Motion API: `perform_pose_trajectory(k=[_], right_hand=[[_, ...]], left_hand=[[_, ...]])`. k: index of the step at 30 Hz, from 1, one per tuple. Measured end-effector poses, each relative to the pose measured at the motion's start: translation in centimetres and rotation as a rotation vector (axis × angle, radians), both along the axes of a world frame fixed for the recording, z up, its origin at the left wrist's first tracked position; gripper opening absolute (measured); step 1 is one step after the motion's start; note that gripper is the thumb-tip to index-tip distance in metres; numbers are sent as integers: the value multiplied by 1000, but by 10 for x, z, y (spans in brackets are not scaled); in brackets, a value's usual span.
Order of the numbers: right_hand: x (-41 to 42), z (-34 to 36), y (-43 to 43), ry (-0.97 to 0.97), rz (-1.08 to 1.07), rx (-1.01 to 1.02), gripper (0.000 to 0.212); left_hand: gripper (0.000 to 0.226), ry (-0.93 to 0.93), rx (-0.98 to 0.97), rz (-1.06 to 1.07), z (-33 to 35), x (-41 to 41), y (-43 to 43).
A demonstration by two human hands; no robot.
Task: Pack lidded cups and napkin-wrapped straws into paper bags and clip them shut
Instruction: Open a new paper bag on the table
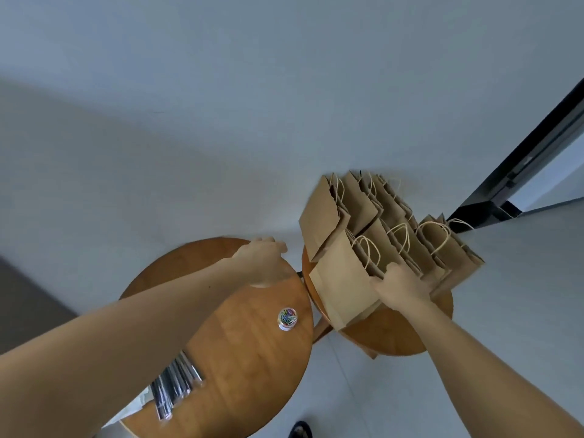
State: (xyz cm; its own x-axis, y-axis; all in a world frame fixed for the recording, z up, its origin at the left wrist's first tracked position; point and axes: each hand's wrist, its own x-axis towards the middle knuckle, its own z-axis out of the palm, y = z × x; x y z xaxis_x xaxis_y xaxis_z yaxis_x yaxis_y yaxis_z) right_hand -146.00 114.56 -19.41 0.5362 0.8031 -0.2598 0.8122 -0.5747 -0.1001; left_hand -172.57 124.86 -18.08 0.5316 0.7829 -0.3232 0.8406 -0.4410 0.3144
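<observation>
While my right hand (402,284) curls its fingers round a paper bag (344,282) and my left hand (262,260) hangs loose, empty, looks like nothing's packed yet, straws (173,388) and clip jar (287,318) untouched

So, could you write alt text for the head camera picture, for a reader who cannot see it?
A person's right hand grips the top of one brown paper bag among many standing on a round table. The left hand hovers, holding nothing, over a second round table with a jar of paper clips and a bundle of straws.
</observation>
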Motion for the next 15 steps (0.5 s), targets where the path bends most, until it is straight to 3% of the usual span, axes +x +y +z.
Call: perform_pose_trajectory(k=[7, 12, 15], right_hand=[[59, -65, 34, -3, 116, -76, 45], [76, -85, 53, -19, 237, -95, 24], [76, -77, 60, -76, 309, -96, 25]], left_hand=[[62, 48, -26, 155, -17, 33, -17], [62, 82, -57, 236, -26, 36, -27], [60, 82, -58, 270, -26, 33, -27]])
